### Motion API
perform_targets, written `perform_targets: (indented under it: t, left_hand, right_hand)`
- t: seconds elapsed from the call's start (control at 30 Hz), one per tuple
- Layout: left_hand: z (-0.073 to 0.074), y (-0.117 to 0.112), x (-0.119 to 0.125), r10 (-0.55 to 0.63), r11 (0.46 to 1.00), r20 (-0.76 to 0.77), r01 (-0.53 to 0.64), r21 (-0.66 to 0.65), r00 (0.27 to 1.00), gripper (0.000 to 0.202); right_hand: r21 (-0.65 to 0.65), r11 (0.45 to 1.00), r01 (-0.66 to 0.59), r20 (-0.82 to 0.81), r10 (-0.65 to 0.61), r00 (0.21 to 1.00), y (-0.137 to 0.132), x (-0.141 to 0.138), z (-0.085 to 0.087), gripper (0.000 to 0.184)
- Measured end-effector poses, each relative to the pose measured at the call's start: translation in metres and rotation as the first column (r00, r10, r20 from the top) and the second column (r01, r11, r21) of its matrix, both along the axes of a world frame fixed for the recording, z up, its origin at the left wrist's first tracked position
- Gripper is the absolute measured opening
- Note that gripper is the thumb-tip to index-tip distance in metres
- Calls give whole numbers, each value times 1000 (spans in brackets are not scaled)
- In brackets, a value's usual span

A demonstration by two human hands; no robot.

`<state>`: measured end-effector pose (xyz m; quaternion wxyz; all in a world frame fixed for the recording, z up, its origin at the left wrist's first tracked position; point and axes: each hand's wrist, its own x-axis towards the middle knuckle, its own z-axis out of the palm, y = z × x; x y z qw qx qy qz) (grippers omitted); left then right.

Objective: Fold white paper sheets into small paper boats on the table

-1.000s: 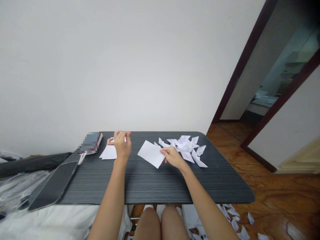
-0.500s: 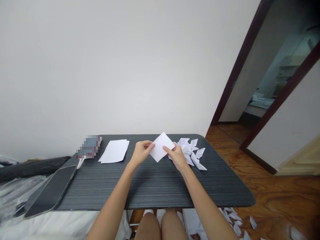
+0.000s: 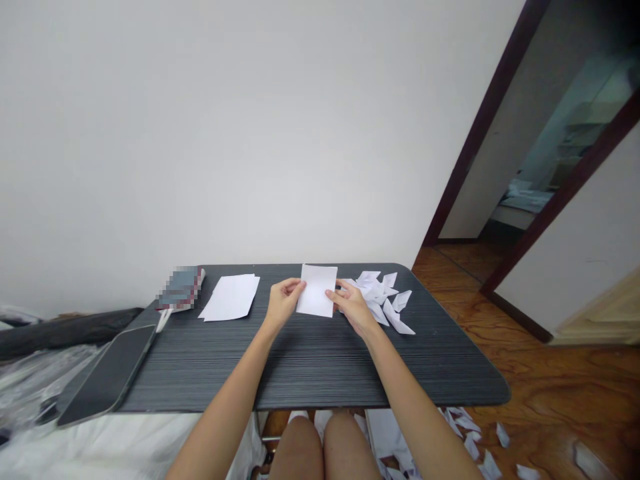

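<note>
Whereas it tilted cornerwise before, white paper (image 3: 317, 291) squarer now, left hand (image 3: 283, 302) pinching one side, right hand (image 3: 354, 307) the other.

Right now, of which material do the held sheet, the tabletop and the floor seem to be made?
Held sheet: matte white paper, judging by its thin, crisp edges.
Tabletop: perhaps dark laminate with low sheen; fine parallel streaks resemble wood grain.
Floor: seemingly glossy wood or wood-look covering; swirling brown grain shows, but cannot settle which.
</note>
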<state>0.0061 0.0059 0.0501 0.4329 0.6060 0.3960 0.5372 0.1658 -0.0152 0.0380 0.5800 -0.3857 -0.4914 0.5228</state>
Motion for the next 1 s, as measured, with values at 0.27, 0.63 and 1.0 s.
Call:
perform_targets:
  t: [0.27, 0.63, 1.0]
  left_hand:
    - [6, -7, -3, -272, 952, 169, 291, -98, 947, 31]
    - [4, -8, 1, -319, 901, 243, 373, -222, 916, 41]
    - [-1, -10, 0, -355, 921, 58, 359, -150, 933, 61]
  right_hand:
    - [26, 999, -24, -72, 26, 997, -1, -3, 0, 26]
    - [254, 963, 94, 177, -142, 974, 0, 5, -3, 25]
    - [325, 941, 97, 300, -200, 933, 0, 6, -6, 31]
